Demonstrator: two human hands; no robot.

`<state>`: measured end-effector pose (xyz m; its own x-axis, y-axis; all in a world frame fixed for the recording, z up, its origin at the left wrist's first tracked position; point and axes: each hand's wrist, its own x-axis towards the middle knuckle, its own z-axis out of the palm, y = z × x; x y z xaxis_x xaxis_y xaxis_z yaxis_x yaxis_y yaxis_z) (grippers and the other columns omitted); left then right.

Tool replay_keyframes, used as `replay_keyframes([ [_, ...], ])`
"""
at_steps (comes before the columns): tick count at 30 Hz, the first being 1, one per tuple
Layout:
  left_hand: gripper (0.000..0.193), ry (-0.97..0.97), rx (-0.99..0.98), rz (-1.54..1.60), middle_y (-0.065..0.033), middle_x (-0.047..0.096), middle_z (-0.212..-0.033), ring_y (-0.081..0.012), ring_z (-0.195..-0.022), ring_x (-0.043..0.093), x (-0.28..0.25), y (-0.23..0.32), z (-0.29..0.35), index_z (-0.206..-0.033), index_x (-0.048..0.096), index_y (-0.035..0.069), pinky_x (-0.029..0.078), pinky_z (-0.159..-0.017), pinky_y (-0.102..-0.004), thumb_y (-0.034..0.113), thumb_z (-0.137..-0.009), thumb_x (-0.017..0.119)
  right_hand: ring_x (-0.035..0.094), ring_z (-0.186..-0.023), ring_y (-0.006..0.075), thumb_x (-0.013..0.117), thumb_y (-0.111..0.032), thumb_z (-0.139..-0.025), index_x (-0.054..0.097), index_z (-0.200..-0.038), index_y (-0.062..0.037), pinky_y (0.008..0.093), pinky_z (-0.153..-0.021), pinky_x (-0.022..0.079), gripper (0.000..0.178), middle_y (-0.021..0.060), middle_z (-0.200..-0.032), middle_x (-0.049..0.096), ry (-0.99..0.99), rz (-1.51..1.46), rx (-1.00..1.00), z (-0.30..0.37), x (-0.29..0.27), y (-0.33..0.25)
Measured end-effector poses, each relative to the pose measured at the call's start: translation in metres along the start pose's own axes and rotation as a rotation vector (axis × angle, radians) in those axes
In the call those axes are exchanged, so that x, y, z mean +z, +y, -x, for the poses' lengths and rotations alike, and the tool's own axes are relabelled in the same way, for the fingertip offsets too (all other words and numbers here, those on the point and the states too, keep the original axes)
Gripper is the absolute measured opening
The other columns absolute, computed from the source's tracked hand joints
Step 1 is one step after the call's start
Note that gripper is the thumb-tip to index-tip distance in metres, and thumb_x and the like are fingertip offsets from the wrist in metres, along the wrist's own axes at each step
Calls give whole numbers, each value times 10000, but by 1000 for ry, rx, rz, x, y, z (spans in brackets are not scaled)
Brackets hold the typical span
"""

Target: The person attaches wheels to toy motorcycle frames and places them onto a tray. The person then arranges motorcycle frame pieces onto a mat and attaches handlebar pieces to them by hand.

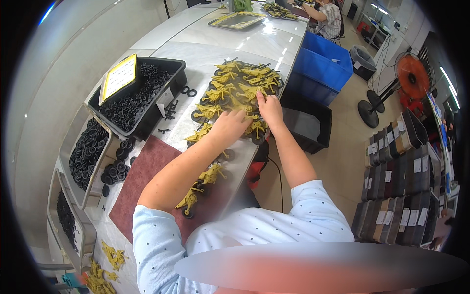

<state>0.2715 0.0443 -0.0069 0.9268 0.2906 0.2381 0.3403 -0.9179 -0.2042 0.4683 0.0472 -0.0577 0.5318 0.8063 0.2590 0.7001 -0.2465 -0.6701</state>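
Observation:
Rows of yellow toy motorcycles [225, 77] with black wheels cover the table's right side. Among their near rows, my left hand [232, 126] has its fingers curled down against a yellow toy motorcycle [240, 104] that looks smeared by motion. My right hand [270, 110] closes on the same group from the right, its thumb raised along the toys; its other fingertips are partly hidden. Two more toy motorcycles [210, 174] lie nearer me, below my left forearm, at the edge of a dark red mat [152, 169].
Left of the mat stand a black bin of small black parts [177, 73], a tray of black wheels [100, 183] and another tray [88, 240]. Loose yellow parts [113, 256] lie near left. Blue crates [320, 66], a black crate [320, 134] and an orange fan [411, 77] stand right. Another person [329, 19] sits far off.

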Motion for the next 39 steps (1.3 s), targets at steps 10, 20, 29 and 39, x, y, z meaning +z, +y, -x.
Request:
replay_keyframes([
  [10,328,142,-414,320,-137,601,-970,-339,-914,592,-48,-39,78,-1088,586,93,484,-782,-436,186,-782,663,610,-826,284,615,-362,-875,518,-1159,22,380,-743,483,487,156,-898,617,207,-50,-254,52,-39,-42],
  [20,847,-513,-987,249,-156,518,-1059,-318,-992,548,-83,86,171,-1249,413,0,495,-736,-494,409,-629,820,592,-923,366,750,-287,-763,377,-1317,4,398,-829,479,728,235,-1048,586,-396,-187,-456,134,11,-68],
  [29,622,-260,-1147,316,-161,535,-1081,-327,-1014,550,-62,83,235,-1210,459,-19,451,-813,-467,85,-657,723,622,-831,172,686,-178,-835,441,-1218,-27,280,-743,484,479,141,-943,643,-514,-409,-174,125,-1,-74],
  [39,641,251,-682,537,-110,540,-1045,-289,-994,532,-72,77,187,-1207,501,66,384,-887,-387,41,-620,758,558,-985,224,676,-209,-826,520,-1228,-99,315,-872,458,445,152,-1081,573,-655,-216,-421,170,-6,-68],
])
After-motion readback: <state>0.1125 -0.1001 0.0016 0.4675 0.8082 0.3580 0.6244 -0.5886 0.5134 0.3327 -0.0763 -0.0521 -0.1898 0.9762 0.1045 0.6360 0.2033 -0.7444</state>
